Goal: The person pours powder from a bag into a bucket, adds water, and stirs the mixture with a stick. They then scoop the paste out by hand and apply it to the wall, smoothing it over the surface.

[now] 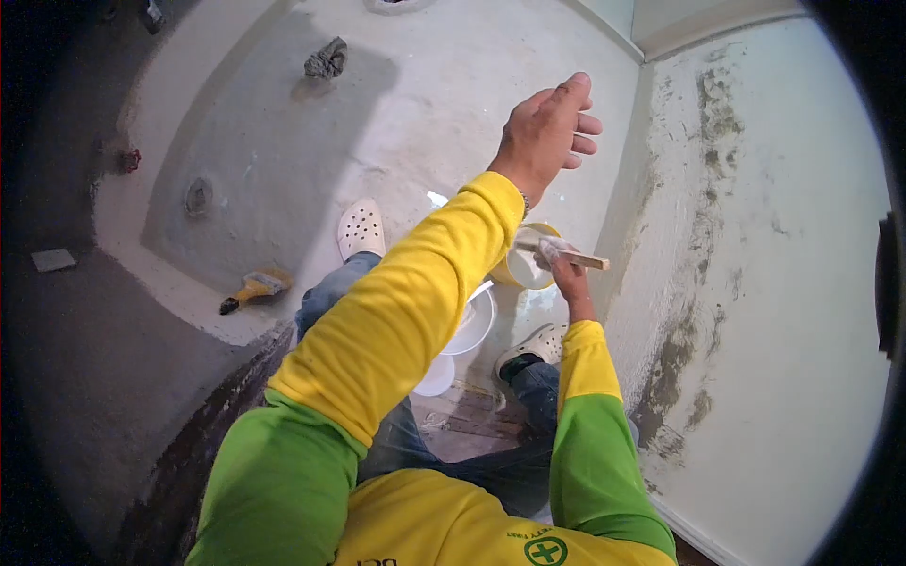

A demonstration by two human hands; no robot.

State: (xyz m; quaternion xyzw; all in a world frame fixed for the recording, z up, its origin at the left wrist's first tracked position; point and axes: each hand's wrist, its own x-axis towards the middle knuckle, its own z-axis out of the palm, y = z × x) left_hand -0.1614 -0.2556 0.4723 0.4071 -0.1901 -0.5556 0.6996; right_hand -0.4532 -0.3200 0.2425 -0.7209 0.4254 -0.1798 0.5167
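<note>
My left hand (547, 132) is raised in front of me at the upper middle, its fingers apart and nothing in it. Lower and to the right, my right hand (564, 267) grips a flat wooden stick (590, 260) over the yellow-rimmed bucket (514, 272). Whitish material coats some of its fingers. Part of the bucket's inside is hidden behind the hand and stick. A white bowl (478, 325) stands nearer to me, partly behind my left sleeve, with a white round lid or dish (436, 377) beside it.
A brush with a yellow handle (253, 291) lies on the ledge at the left. Farther back is a crumpled dark cloth or bag (327, 58). The wall (783, 226) at the right has grey patches. A small flat piece (53, 260) lies far left.
</note>
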